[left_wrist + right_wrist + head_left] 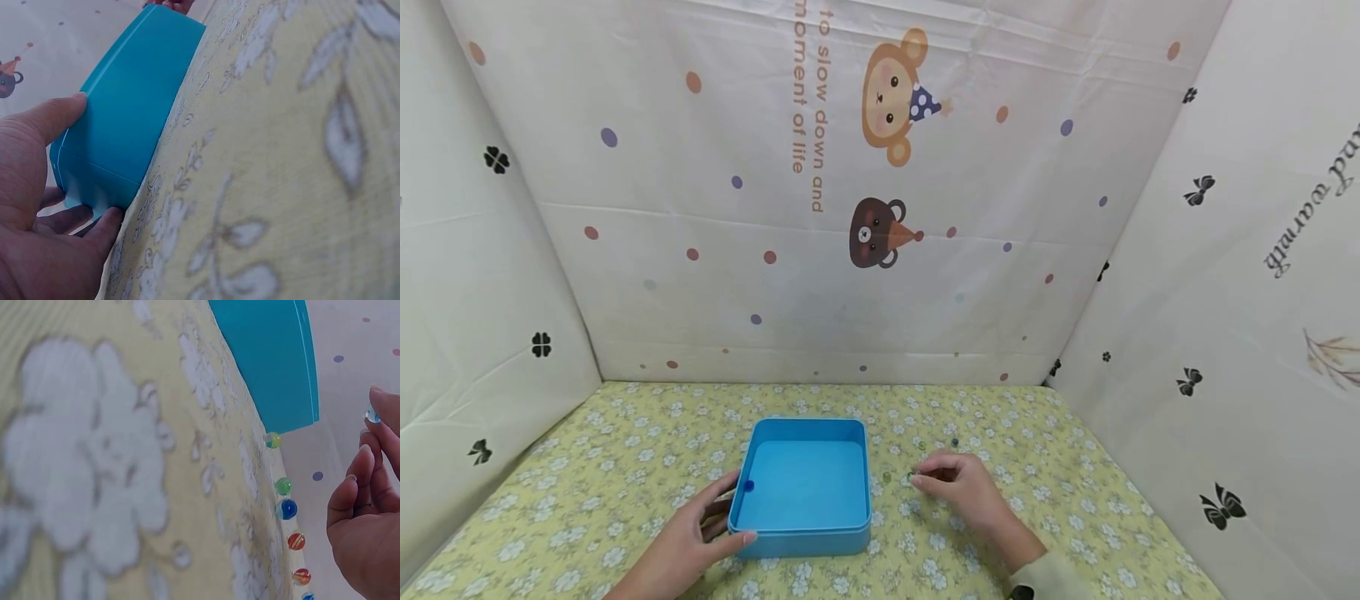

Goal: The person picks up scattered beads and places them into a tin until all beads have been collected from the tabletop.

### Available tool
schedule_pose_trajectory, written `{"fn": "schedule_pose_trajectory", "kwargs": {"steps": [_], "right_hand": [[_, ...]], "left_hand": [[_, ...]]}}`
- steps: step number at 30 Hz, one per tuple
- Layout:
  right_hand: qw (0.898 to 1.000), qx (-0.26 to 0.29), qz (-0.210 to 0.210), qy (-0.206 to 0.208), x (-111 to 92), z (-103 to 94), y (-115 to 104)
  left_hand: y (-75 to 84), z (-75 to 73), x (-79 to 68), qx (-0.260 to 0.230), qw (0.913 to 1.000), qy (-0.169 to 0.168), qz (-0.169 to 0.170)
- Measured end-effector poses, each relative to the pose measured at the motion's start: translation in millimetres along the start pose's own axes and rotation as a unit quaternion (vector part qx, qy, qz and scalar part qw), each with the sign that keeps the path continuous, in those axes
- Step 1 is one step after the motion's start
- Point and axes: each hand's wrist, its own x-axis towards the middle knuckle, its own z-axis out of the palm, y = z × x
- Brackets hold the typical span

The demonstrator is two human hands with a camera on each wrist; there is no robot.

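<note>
R hand point(375, 519) (part-curled) pinches 1 marble point(372, 415).

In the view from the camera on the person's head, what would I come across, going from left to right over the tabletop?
Left hand → blue box → loose pale green marble → right hand.

From my head I look forward and down across the flowered cloth point(625, 450); both wrist cameras sit low and close, tilted sideways, each sharing the blue box point(805, 544) with that higher view.
</note>
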Motion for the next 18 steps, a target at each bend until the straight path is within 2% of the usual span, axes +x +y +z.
{"fn": "schedule_pose_trajectory", "kwargs": {"steps": [11,18], "right_hand": [[0.999,0.012,-0.032,-0.002,7,8.3,-7],[0.999,0.026,-0.038,-0.006,11,14.8,-11]], "left_hand": [[-1.8,-2.1,-1.4,-0.008,0.9998,-0.017,0.007],[-1.0,-2.2,-1.6,-0.014,0.9996,-0.021,0.008]]}}
